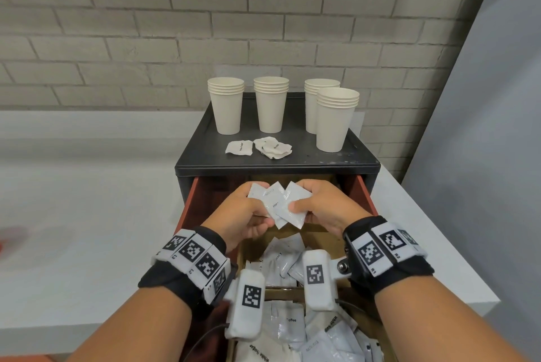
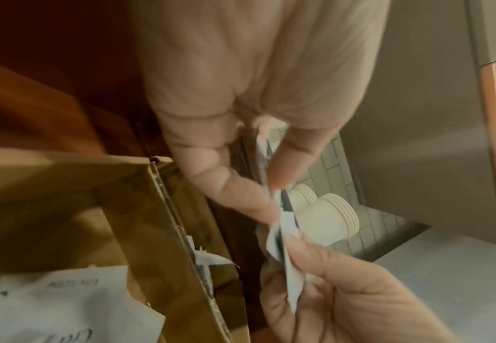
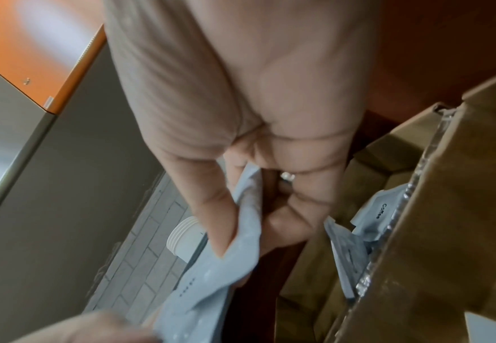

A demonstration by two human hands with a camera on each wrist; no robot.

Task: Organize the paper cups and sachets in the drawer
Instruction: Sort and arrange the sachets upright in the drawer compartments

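Item: fanned creamer sachets point(image 1: 279, 203), held above the open drawer point(image 1: 361, 188). My left hand point(image 1: 248, 212) pinches their left edges, my right hand point(image 1: 317, 209) their right; long axes run near-to-far, dividers directly below.

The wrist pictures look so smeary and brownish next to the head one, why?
Head view: sharp, evenly lit, edges bent by the wide lens. Left wrist view: left hand fills the frame, blurred, dim. Right wrist view: right hand blurred too, sachets soft.

Office coffee nook (cups point(image 1: 271, 104), sachets point(image 1: 257, 149))
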